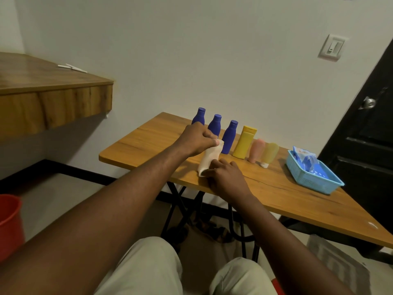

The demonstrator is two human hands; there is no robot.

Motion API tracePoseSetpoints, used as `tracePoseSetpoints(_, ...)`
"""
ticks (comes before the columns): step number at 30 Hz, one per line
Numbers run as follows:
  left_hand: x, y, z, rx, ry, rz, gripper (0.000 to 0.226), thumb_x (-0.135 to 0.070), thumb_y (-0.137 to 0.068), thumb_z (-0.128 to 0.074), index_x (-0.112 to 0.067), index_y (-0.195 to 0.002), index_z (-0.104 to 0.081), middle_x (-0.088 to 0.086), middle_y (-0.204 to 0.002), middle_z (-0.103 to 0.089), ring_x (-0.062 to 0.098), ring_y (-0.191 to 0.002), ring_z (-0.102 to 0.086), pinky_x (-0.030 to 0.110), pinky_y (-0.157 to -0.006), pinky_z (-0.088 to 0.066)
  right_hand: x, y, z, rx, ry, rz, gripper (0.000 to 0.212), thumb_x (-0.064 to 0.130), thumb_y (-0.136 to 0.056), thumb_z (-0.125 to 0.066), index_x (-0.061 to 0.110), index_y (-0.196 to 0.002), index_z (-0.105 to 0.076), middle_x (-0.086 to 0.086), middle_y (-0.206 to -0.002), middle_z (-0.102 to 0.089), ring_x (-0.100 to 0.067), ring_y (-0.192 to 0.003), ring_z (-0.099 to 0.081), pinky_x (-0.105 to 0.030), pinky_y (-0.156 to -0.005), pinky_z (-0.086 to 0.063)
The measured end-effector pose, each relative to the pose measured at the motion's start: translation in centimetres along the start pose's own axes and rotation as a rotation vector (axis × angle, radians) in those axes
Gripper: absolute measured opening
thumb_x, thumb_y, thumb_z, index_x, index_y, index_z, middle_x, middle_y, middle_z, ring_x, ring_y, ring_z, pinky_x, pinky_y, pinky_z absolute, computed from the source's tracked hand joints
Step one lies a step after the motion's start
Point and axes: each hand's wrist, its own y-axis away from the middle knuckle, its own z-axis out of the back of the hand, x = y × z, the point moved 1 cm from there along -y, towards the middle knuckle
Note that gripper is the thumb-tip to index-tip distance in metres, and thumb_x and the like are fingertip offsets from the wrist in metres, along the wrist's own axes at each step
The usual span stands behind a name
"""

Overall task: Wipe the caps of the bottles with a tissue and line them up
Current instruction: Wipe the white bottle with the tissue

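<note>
A row of bottles stands on the wooden table (297, 199): three blue bottles (229, 137), a yellow bottle (244, 143), a pink tube (256, 150) and a yellow-green tube (269, 154). In front of the row a cream bottle (209, 159) leans tilted, its lower end near the table. My right hand (226, 177) grips that lower end. My left hand (196, 138) pinches a white tissue (284, 143) against the bottle's upper end, and the cap is hidden under the tissue and fingers. My left hand also covers part of the first two blue bottles.
A light blue basket (314, 179) holding a tissue pack (304, 156) sits at the table's right end. A wooden shelf (53, 99) juts out at the left, a red bucket (9, 222) stands on the floor, and a dark door (365, 124) is at the right.
</note>
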Motion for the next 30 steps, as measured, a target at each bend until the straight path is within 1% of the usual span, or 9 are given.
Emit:
tracePoseSetpoints(6,-0.2,0.1,0.2,0.019,0.017,0.009,0.028,-0.027,-0.091,-0.075,-0.013,-0.115,-0.077,0.001,-0.123,-0.073,0.011,-0.114,-0.061,0.029,-0.091,-0.044,-2.6,1.0,-0.3,0.085,-0.004,-0.283,0.032,0.031,-0.098,-0.063,0.033,-0.129,-0.068,0.003,-0.118,-0.067,-0.021,-0.114,-0.052,-0.042,-0.094,-0.044)
tracePoseSetpoints(13,-0.2,0.2,0.0,-0.002,0.013,0.01,0.028,-0.027,-0.091,-0.075,-0.014,-0.116,-0.077,0.001,-0.124,-0.073,0.009,-0.107,-0.062,0.029,-0.089,-0.044,-0.3,0.7,-0.4,0.023,-0.068,-0.103,0.035,0.022,-0.096,-0.066,0.031,-0.131,-0.068,0.003,-0.127,-0.065,-0.02,-0.109,-0.05,-0.034,-0.08,-0.034)
tracePoseSetpoints(15,-0.1,0.2,-0.1,0.0,0.002,0.006,0.027,-0.026,-0.091,-0.075,-0.014,-0.116,-0.077,0.001,-0.123,-0.073,0.005,-0.098,-0.058,0.028,-0.086,-0.043,-0.3,0.9,-0.8,0.02,-0.088,-0.092,0.038,0.02,-0.094,-0.069,0.031,-0.131,-0.068,0.002,-0.128,-0.065,-0.02,-0.108,-0.053,-0.034,-0.081,-0.036)
tracePoseSetpoints(17,-0.2,0.1,0.0,0.012,0.004,0.008,0.027,-0.026,-0.091,-0.075,-0.014,-0.116,-0.077,0.001,-0.123,-0.073,0.006,-0.101,-0.06,0.028,-0.086,-0.043,-0.9,1.1,-1.0,-0.003,-0.141,-0.181,0.037,0.019,-0.093,-0.069,0.029,-0.13,-0.068,0.002,-0.125,-0.067,-0.019,-0.109,-0.057,-0.034,-0.084,-0.044)
tracePoseSetpoints(19,-0.3,-0.2,0.4,0.044,-0.006,0.012,0.027,-0.025,-0.092,-0.074,-0.014,-0.116,-0.077,0.0,-0.123,-0.073,0.008,-0.104,-0.06,0.028,-0.086,-0.043,-1.7,1.3,-1.1,-0.047,-0.289,-0.362,0.032,0.019,-0.095,-0.067,0.024,-0.126,-0.07,0.003,-0.12,-0.069,-0.014,-0.102,-0.061,-0.027,-0.081,-0.05)
tracePoseSetpoints(22,-0.4,-0.9,1.2,0.146,-0.054,0.002,0.028,-0.024,-0.094,-0.071,-0.016,-0.12,-0.076,-0.001,-0.125,-0.072,0.01,-0.11,-0.063,0.028,-0.09,-0.046,-2.6,1.6,-1.2,-0.261,-0.736,-0.637,0.023,0.016,-0.093,-0.069,0.018,-0.116,-0.074,0.005,-0.111,-0.071,-0.007,-0.094,-0.064,-0.016,-0.073,-0.049)
tracePoseSetpoints(24,-0.4,-1.2,1.8,0.216,-0.066,0.001,0.028,-0.023,-0.096,-0.069,-0.017,-0.124,-0.074,-0.001,-0.129,-0.07,0.01,-0.112,-0.062,0.03,-0.096,-0.048,-2.8,1.2,-0.7,-0.444,-0.918,-0.69,0.018,0.014,-0.095,-0.067,0.016,-0.11,-0.076,0.004,-0.109,-0.073,-0.009,-0.103,-0.065,-0.026,-0.087,-0.054)
tracePoseSetpoints(26,-0.5,-1.5,2.2,0.271,-0.078,0.006,0.03,-0.02,-0.099,-0.065,-0.017,-0.128,-0.071,-0.001,-0.134,-0.067,0.008,-0.113,-0.058,0.031,-0.1,-0.045,-2.6,0.2,0.2,-0.557,-1.027,-0.697,0.018,0.017,-0.097,-0.065,0.015,-0.111,-0.075,0.004,-0.11,-0.073,-0.008,-0.107,-0.063,-0.03,-0.091,-0.053)
tracePoseSetpoints(30,-0.9,-1.8,2.1,0.312,-0.088,0.027,0.033,-0.007,-0.101,-0.057,-0.016,-0.131,-0.069,0.003,-0.139,-0.062,0.013,-0.116,-0.053,0.037,-0.105,-0.044,-2.5,-2.0,2.0,-0.561,-1.229,-0.675,0.021,0.022,-0.099,-0.062,0.017,-0.117,-0.071,0.006,-0.11,-0.071,-0.01,-0.107,-0.064,-0.03,-0.089,-0.054)
